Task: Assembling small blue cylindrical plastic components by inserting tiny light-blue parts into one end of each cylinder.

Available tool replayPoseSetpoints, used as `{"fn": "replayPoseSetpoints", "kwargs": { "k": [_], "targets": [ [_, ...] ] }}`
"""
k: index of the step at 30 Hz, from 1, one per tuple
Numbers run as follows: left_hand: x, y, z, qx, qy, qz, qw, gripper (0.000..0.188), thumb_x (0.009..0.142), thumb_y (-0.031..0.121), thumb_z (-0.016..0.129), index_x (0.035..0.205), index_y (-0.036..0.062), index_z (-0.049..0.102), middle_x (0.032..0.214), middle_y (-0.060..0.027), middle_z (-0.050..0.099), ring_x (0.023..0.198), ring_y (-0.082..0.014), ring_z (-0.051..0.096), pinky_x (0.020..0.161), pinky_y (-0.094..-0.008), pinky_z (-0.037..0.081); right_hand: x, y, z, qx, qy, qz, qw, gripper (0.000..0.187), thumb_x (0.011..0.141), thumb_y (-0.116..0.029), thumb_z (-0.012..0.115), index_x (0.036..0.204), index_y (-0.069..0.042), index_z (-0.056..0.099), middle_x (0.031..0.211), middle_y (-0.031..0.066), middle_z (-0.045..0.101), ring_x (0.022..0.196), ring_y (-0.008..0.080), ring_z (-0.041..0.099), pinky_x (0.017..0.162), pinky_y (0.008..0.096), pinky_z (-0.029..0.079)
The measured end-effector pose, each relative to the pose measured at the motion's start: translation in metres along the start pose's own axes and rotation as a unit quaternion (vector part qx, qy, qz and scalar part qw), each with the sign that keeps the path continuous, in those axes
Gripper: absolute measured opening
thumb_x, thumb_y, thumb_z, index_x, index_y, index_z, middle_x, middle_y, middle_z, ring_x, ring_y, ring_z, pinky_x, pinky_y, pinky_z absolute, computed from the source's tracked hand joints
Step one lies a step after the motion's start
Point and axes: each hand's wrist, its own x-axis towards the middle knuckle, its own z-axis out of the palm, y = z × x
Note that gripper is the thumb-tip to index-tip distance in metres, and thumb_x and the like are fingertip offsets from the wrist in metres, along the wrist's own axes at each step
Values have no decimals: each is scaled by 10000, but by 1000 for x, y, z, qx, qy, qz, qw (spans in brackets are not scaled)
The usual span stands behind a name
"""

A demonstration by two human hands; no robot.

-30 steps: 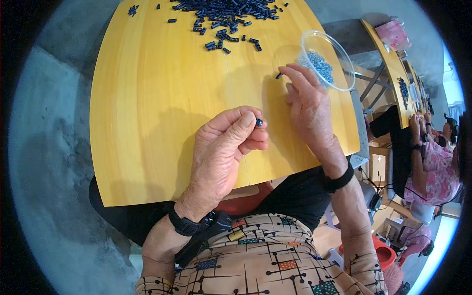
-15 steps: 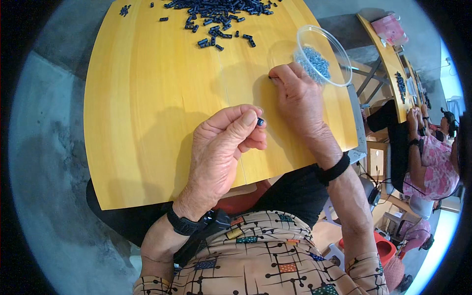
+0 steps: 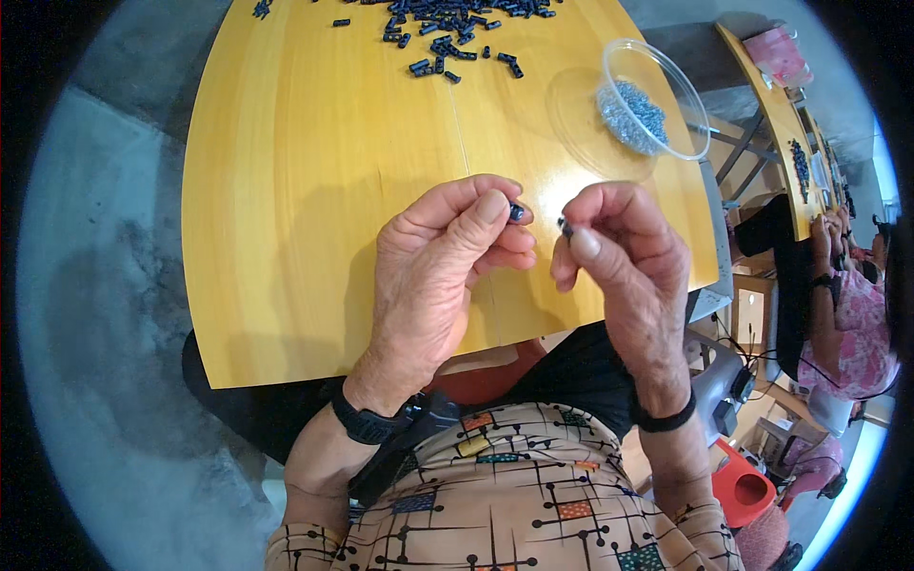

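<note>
My left hand (image 3: 438, 257) is closed in a pinch above the table, with a small dark blue-black cylindrical plastic piece (image 3: 516, 212) between thumb and forefinger. Its end sticks out toward the right. Facing it, a short gap away, my right hand (image 3: 633, 257) pinches a tiny dark piece (image 3: 566, 228) at its fingertips. That piece is mostly covered by the fingers, so its kind does not show. Beyond the right hand stands a clear round plastic tub (image 3: 706, 128) with many small shiny blue-grey bits (image 3: 632, 118) inside. A heap of similar dark cylindrical pieces (image 3: 457, 19) lies at the far edge.
The yellow wooden table (image 3: 286, 190) has a seam running down its middle. A few dark pieces (image 3: 262, 9) lie apart at the far left. At the right, people sit by another table (image 3: 762, 90) bearing dark pieces. A red stool (image 3: 743, 490) stands on the floor.
My right hand has come back from beside the tub toward my left hand, bringing the tiny dark piece. My left hand keeps its pinch. The view has shifted slightly.
</note>
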Motion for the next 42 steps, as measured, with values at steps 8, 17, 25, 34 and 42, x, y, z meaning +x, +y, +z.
{"fn": "replayPoseSetpoints", "kwargs": {
  "k": [8,17,25,34,42],
  "targets": [
    [-4,0,8,45,-10,18,999,192,847,119,584,978,-20,603,782,-65,630,668,-95,604,646,-215,512,-6,6,9,148,-14,11,989,139,839,-60,578,947,19,539,789,56,584,637,77,546,581,197,462],
    [-6,-1,8,83,-27,39,995,186,855,101,571,976,-36,599,728,-59,623,663,-88,599,646,-196,492,-8,9,11,171,7,27,985,163,825,-76,601,950,16,550,767,60,599,618,83,549,578,196,459],
    [-7,-2,10,115,-14,39,993,201,842,120,588,984,-21,592,771,-68,622,645,-100,571,621,-216,472,-10,13,10,207,16,55,977,167,814,-74,611,944,16,555,765,69,602,612,97,552,571,203,459],
    [-9,-1,11,179,-10,74,981,182,827,112,607,940,-30,610,759,-67,620,633,-98,566,610,-215,469,-14,14,13,246,28,71,966,162,805,-66,617,931,13,553,766,88,609,606,109,558,566,206,462],
    [-9,-5,10,241,-27,155,958,137,806,100,626,860,-26,625,724,-54,591,609,-99,554,569,-208,449,-18,16,16,302,33,66,950,162,799,-64,623,919,15,548,772,116,617,600,123,570,569,209,470]
  ]
}}
